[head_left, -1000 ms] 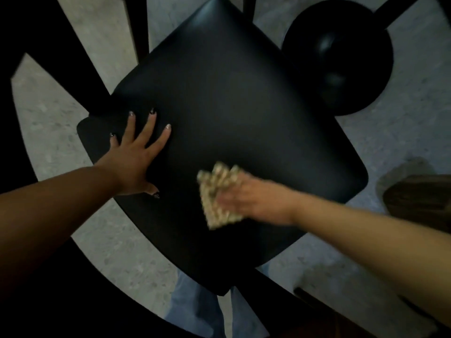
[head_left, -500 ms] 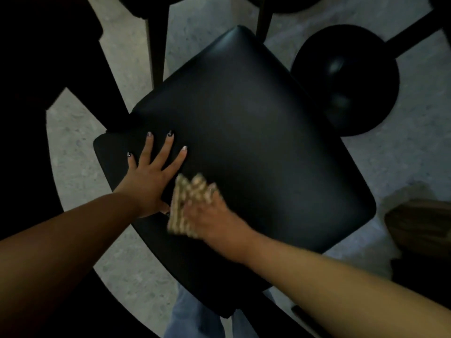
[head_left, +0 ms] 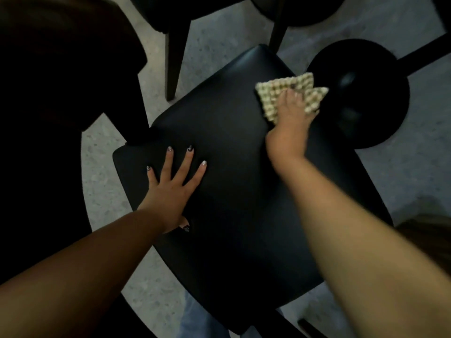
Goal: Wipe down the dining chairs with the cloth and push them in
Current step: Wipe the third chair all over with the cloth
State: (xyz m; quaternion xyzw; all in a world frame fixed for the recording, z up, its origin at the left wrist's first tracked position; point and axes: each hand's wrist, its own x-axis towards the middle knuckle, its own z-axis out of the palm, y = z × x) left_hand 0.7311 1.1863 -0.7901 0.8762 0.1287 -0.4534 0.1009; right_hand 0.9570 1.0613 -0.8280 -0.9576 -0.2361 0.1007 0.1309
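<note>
A black padded chair seat fills the middle of the head view, turned diagonally. My left hand lies flat on its left part, fingers spread and straight. My right hand presses a beige waffle-textured cloth onto the seat's far right corner, fingers laid over the cloth. Part of the cloth sticks out past the seat's edge. The chair's back and most of its legs are hidden in the dark.
A round black table base with a dark bar stands right behind the far corner. Another black chair and its legs are at the top. A dark mass fills the left. Grey speckled floor lies around.
My right hand swept the cloth from the seat's near middle, left beside my left hand, then up to the far right corner. My left hand stayed flat on the seat.
</note>
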